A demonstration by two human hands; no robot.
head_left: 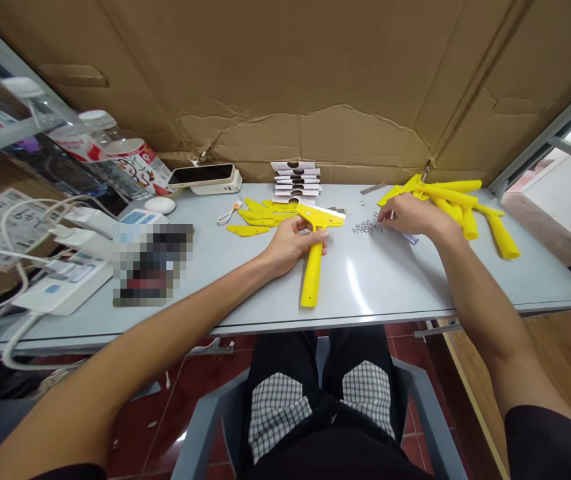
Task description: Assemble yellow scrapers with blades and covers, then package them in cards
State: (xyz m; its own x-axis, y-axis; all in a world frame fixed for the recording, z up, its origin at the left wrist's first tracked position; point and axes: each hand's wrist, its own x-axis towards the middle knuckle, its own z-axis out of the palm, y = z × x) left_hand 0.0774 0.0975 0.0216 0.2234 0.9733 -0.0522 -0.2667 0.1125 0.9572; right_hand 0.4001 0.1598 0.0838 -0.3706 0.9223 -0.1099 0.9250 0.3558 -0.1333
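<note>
My left hand [292,245] is closed around a yellow scraper [311,273] with a metal blade along its head. The scraper's handle points toward me, over the front part of the table. To the right, my right hand [408,215] is over the table beside a small pile of screws [366,228]. Its fingers are pinched together near the pile, and what they hold is too small or hidden to make out. A thin purplish item [410,238] shows partly from beneath that hand. Flat yellow plastic pieces [255,217] lie behind my left hand.
Several yellow scraper handles [502,233] are heaped at the right. A stack of small white packets [295,181] stands at the back, near a cardboard wall [285,80]. Leftward are a phone [202,175], a short white cable [228,213], power strips [68,283] and bottles [138,163]. A loose blade [374,189] lies behind the screws.
</note>
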